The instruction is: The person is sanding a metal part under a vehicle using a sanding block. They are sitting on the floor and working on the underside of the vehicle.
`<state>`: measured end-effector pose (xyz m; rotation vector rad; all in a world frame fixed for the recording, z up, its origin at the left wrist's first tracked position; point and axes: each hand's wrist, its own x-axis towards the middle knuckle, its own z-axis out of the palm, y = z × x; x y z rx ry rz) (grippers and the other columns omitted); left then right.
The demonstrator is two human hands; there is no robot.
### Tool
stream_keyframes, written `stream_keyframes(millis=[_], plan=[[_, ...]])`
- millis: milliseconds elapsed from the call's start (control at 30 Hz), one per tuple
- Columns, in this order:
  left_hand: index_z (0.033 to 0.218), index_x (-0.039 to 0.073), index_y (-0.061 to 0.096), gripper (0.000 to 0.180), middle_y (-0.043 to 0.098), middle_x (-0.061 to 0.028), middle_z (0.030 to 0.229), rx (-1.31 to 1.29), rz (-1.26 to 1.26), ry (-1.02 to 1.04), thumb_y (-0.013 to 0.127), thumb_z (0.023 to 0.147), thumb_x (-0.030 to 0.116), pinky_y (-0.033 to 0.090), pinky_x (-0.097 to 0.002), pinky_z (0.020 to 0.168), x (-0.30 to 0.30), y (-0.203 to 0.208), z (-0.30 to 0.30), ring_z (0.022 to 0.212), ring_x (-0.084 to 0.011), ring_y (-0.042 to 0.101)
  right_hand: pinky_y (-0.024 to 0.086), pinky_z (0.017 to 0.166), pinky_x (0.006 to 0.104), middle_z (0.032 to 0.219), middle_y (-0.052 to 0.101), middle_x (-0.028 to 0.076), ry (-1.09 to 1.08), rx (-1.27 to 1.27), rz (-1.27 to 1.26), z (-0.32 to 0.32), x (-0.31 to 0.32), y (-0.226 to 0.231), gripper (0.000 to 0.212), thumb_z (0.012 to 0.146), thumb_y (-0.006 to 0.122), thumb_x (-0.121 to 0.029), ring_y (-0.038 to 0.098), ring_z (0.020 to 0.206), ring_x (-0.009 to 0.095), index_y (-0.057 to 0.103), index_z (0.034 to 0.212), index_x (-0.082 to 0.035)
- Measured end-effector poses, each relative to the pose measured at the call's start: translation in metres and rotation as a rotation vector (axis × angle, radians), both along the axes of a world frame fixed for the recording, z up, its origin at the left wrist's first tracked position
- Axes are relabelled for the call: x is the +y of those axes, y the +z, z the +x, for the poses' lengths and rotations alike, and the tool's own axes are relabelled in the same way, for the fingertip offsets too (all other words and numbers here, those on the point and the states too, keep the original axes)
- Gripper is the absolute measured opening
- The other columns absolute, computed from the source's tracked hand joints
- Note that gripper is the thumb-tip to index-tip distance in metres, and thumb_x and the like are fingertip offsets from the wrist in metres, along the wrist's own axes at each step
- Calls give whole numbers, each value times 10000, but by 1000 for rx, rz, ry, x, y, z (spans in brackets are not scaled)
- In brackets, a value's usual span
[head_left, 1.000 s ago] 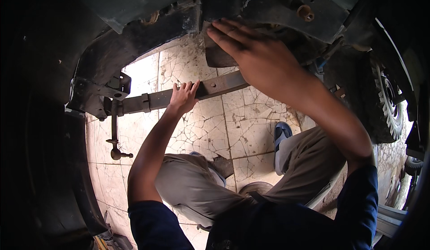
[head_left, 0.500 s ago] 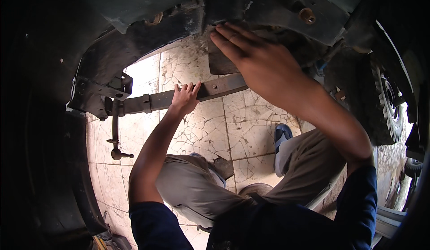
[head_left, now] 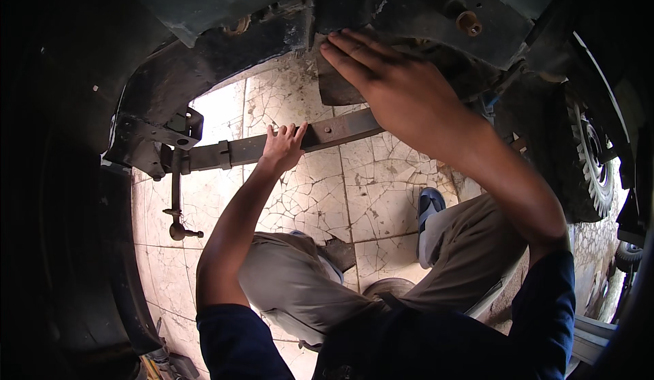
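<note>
My left hand [head_left: 283, 150] is on a dark leaf spring [head_left: 347, 127] that runs crosswise under the vehicle. Its fingers hook over the spring's far edge; the thumb is hidden. Higher up, my right hand [head_left: 402, 84] reaches to the dark metal frame rail [head_left: 225, 50], fingers long and nearly straight, with the tips at the rail's lower edge. It seems to hold nothing, though what lies behind its palm is hidden. A dark flap-like plate [head_left: 334, 87] hangs just below the right fingers.
A rod with a ball-joint end [head_left: 177, 231] hangs at left below a bracket [head_left: 187, 129]. A toothed wheel [head_left: 596, 150] stands at right. Cracked floor tiles [head_left: 300, 196] lie below, with my feet on them. Tools [head_left: 160, 363] lie at the lower left.
The right hand has turned very slightly at the rail, its fingers a little higher. The left hand stays in place on the leaf spring.
</note>
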<state>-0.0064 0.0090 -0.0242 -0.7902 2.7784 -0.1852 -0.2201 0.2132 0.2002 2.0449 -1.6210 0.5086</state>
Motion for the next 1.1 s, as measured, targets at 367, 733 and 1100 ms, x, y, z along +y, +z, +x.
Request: stream_keyframes(millis=[367, 733, 1100], plan=[[1566, 156, 216, 782, 434, -145, 1469, -56, 41, 36, 646, 936, 327, 282, -626, 1132, 4, 10, -4, 1362, -306, 429, 506, 1035, 355, 1481, 496, 116, -52, 13, 17, 6, 3, 3, 642, 818, 532, 46, 510, 1340, 260, 467, 1447, -63], [1576, 189, 195, 831, 361, -155, 1537, -38, 100, 63, 664, 916, 376, 262, -622, 1145, 4, 12, -5, 1410, -321, 375, 525, 1017, 354, 1473, 505, 106, -36, 14, 14, 1, 4, 2, 656, 804, 545, 73, 509, 1343, 247, 483, 1441, -73], [1502, 191, 407, 699, 303, -149, 1582, 170, 146, -140, 664, 893, 418, 245, -607, 1151, 18, 1, -22, 1472, -321, 267, 523, 1012, 350, 1491, 485, 98, -72, 22, 36, 4, 3, 3, 666, 809, 550, 68, 513, 1338, 246, 458, 1455, -66]])
